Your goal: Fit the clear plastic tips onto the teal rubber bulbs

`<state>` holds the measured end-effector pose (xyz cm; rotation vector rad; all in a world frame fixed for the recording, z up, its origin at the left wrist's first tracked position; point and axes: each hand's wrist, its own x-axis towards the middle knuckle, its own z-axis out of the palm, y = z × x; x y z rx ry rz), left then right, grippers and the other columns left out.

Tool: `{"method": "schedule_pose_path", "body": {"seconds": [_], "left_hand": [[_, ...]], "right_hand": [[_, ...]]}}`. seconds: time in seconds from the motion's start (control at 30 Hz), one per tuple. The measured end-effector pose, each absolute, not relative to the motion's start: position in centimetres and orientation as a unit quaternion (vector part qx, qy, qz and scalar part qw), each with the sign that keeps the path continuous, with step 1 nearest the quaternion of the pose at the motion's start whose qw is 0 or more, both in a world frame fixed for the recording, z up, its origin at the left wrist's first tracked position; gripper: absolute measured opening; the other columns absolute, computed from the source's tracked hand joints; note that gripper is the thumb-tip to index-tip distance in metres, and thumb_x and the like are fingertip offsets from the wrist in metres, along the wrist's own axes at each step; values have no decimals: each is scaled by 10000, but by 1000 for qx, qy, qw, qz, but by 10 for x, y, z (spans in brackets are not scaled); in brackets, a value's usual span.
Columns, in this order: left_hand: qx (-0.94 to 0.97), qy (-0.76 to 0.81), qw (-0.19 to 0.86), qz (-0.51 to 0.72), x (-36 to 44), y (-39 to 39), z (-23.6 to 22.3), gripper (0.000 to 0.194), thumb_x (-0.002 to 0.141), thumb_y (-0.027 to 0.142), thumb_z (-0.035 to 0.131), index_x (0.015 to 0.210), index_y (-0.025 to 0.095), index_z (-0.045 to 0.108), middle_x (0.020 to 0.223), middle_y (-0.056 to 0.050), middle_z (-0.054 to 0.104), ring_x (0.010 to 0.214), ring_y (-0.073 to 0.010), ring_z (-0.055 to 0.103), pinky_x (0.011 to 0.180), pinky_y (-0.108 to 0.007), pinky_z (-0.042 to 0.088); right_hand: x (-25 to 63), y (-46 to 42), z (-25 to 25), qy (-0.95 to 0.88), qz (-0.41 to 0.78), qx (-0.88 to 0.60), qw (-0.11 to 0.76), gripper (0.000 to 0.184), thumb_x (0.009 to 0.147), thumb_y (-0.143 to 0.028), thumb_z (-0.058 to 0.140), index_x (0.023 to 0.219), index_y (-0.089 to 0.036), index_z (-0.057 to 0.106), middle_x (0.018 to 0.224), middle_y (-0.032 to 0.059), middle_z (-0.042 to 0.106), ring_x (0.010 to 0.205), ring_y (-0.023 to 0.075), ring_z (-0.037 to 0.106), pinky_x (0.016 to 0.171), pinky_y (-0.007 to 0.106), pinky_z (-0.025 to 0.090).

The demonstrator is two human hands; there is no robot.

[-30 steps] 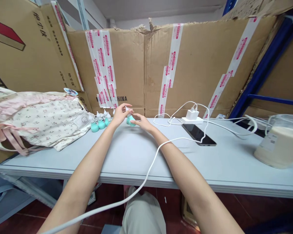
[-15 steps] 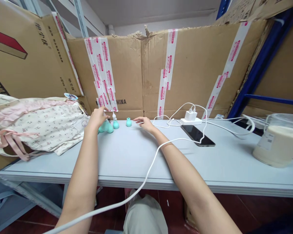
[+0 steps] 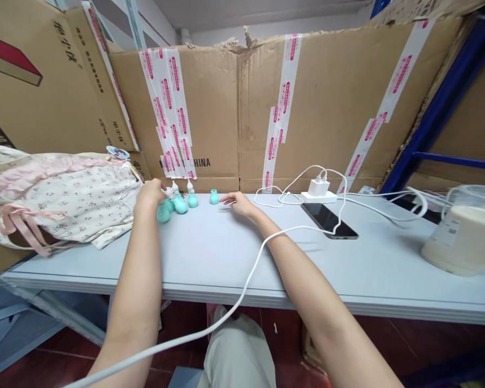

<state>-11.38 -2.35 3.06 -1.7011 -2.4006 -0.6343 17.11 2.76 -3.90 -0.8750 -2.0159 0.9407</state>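
both hands [image 3: 149, 195] [image 3: 237, 203] have moved apart

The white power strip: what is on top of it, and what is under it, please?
On the power strip stands a white charger, with thin white cables going into its top. Under the strip is the table; the covered patch itself cannot be seen.

Black "HINA" [image 3: 202, 163] on the cardboard panel [image 3: 327, 102], Chinese characters [image 3: 67, 46] on the leftmost box [image 3: 16, 105]
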Motion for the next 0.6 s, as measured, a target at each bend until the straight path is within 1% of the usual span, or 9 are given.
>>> {"method": "schedule_pose_path", "body": {"seconds": [0.07, 0.17, 0.3, 0.4, 0.6], "left_hand": [[-545, -817, 67, -174, -112, -23, 30, 316, 645, 196, 692, 957, 181, 651, 1099, -138, 627, 1020, -285, 592, 871, -348, 462], [-547, -815, 69, -176, -109, -22, 30, 366, 673, 207, 688, 1032, 171, 628, 1117, -158, 624, 1032, -286, 596, 851, -332, 467], [-550, -811, 72, -185, -110, -20, 26, 463, 672, 219, 697, 1122, 181, 595, 1116, -161, 629, 1030, -293, 603, 840, -344, 473], [-562, -802, 79, -186, -112, -18, 24, 531, 664, 209, 698, 1181, 199, 577, 1133, -156, 630, 1051, -300, 595, 859, -364, 471], [-567, -798, 75, -190, -111, -14, 19, 451, 669, 198, 672, 1117, 189, 624, 1109, -150, 644, 1058, -292, 596, 879, -346, 457]], "right_hand": [[171, 26, -39, -789, 361, -342, 360, 489, 605, 122, 418, 904, -122, 719, 982, 83, 710, 831, 125, 637, 820, 302, 511], [171, 25, -39, -797, 348, -344, 355, 477, 607, 123, 425, 894, -121, 717, 980, 84, 708, 817, 120, 636, 803, 287, 512], [171, 25, -40, -807, 329, -345, 349, 459, 621, 135, 416, 871, -109, 713, 1000, 90, 701, 777, 104, 635, 795, 264, 504], [170, 26, -41, -812, 323, -345, 343, 418, 648, 123, 434, 855, -104, 717, 969, 80, 708, 749, 102, 634, 792, 257, 501], [168, 25, -41, -821, 316, -349, 325, 343, 700, 87, 488, 866, -99, 724, 911, 71, 723, 809, 119, 642, 818, 245, 489]]}}
